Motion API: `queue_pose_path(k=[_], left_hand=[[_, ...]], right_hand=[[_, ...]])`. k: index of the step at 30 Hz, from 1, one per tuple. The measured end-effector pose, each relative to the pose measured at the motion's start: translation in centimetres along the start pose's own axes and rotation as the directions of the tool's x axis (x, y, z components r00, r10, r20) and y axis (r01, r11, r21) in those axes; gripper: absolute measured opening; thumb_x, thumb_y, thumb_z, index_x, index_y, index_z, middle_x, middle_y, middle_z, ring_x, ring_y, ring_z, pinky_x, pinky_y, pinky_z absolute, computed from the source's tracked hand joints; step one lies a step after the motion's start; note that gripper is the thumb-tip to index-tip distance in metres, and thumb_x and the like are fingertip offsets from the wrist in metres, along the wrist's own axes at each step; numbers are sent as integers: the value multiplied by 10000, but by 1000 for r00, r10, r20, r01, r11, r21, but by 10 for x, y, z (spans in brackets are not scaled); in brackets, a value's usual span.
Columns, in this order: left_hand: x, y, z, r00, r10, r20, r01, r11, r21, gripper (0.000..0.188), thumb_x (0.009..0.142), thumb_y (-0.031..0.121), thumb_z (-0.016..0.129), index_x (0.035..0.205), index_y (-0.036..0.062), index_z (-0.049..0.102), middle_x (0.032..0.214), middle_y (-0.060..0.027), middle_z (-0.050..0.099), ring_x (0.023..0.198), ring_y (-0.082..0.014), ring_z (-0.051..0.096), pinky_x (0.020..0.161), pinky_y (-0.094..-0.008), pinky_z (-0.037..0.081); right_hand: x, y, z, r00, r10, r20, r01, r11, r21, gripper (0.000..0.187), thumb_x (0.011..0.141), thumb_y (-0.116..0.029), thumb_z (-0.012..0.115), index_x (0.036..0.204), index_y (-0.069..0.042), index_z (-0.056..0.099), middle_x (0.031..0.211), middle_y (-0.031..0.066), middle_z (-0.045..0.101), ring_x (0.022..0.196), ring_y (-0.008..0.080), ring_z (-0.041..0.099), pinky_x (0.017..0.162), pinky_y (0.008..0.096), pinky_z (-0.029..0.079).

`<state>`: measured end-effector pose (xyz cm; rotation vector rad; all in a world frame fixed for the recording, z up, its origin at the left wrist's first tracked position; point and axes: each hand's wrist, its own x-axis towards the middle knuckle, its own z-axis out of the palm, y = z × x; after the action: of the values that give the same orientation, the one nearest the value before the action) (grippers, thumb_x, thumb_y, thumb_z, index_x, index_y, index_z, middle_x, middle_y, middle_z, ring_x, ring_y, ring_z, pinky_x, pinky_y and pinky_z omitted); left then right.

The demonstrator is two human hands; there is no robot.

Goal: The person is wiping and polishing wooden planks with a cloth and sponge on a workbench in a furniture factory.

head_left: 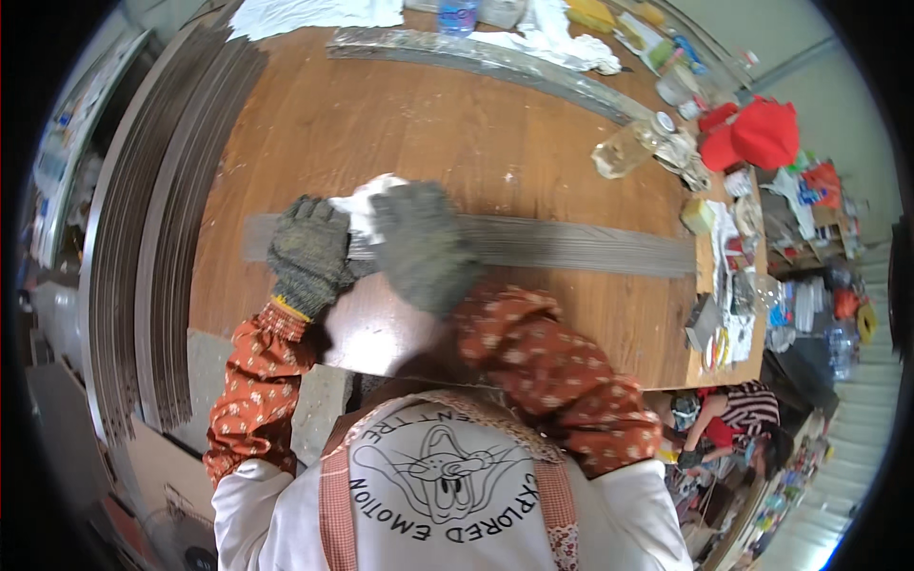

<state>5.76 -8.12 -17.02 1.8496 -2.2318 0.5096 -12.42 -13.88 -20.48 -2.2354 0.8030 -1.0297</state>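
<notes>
A long grey wood-grain strip [590, 246] lies across the brown table. My left hand [309, 249], in a dark grey knit glove, presses across the strip near its left end, its fingers over the far edge. My right hand [427, 247], in a matching glove, is smeared by motion just to the right, above the strip. A white cloth [362, 207] sticks out from under the right hand's fingers and lies partly over the strip between the hands. The right hand's grip on the cloth is mostly hidden.
Stacked grey strips [176, 219] line the left side. A wrapped long bar [486, 59] lies at the back. On the right are a bottle of yellowish liquid [628, 147], a red cap [757, 135] and a yellow sponge [698, 216]. Another person [738, 423] is at the lower right.
</notes>
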Motion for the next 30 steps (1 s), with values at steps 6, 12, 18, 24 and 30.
queue_pose_path(k=[6,12,18,24,30], left_hand=[[3,-1,-13,996,-63,61,77,962,-260,682,677,629,744,1082,89,646,980,-133,627,961,-334,600,881,-465,467],[4,-2,-12,997,-73,38,80,967,-241,730,664,660,733,1110,90,640,981,-114,635,957,-330,601,875,-463,465],[4,7,-10,997,-19,-70,6,981,-193,808,701,652,715,1244,68,584,1203,-165,586,1178,-365,525,1075,-551,348],[-20,51,-13,942,-38,-334,-59,960,-273,712,767,484,755,1305,65,547,1291,-188,536,1254,-393,480,1127,-601,276],[-45,58,-1,945,-173,-278,112,968,-224,608,806,328,736,1317,57,549,1375,-170,516,1329,-387,439,1139,-599,270]], right_hand=[[-5,-9,-120,969,137,204,22,779,-626,305,920,-311,599,1126,-90,640,1114,140,634,994,314,590,909,480,447],[-89,100,-294,726,588,-356,-645,405,-648,499,934,-449,527,1089,10,649,970,268,668,930,424,636,826,509,473],[-49,83,-358,538,373,-755,-817,453,-358,660,953,-568,471,1050,54,667,855,279,658,779,377,628,716,451,466],[55,87,-337,884,-94,-458,-322,588,-742,453,952,-436,535,1205,-69,616,1058,222,660,962,411,634,822,488,490],[77,111,-309,972,233,-34,-174,610,-773,473,882,-352,639,1259,-74,573,1150,238,633,1026,412,627,907,464,497]])
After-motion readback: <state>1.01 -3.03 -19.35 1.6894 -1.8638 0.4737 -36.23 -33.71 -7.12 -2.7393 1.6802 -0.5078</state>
